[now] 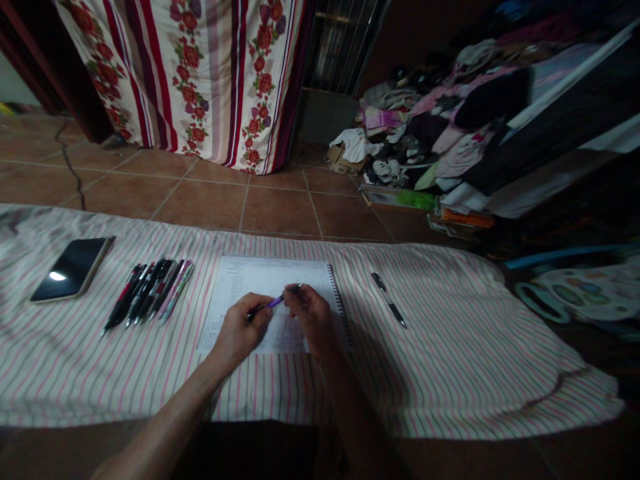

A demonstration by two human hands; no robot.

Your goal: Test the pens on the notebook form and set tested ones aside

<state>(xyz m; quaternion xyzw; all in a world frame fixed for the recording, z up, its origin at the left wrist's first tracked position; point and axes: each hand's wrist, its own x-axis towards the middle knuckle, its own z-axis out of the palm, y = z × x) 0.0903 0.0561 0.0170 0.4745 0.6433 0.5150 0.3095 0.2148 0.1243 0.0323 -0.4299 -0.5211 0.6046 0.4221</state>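
Observation:
Above a spiral notebook point(230, 287) with printed or written pages, both of my hands hold one purple and black pen point(275, 302). My left hand point(245, 323) pinches its dark lower-left end. The fingers of my right hand point(310, 310) close on its other end, near a pale tip. To the left, several pens point(150, 293) lie side by side in a row, mostly black, with pink and red ones among them. A single black and silver pen point(389, 300) lies alone to the right of the notebook.
A dark-screened phone point(73, 268) lies at the left on the striped cloth point(450, 347). Beyond the cloth is a tiled floor point(210, 200), with a floral curtain point(215, 80) behind it. A pile of clothes point(425, 127) stands at the back right.

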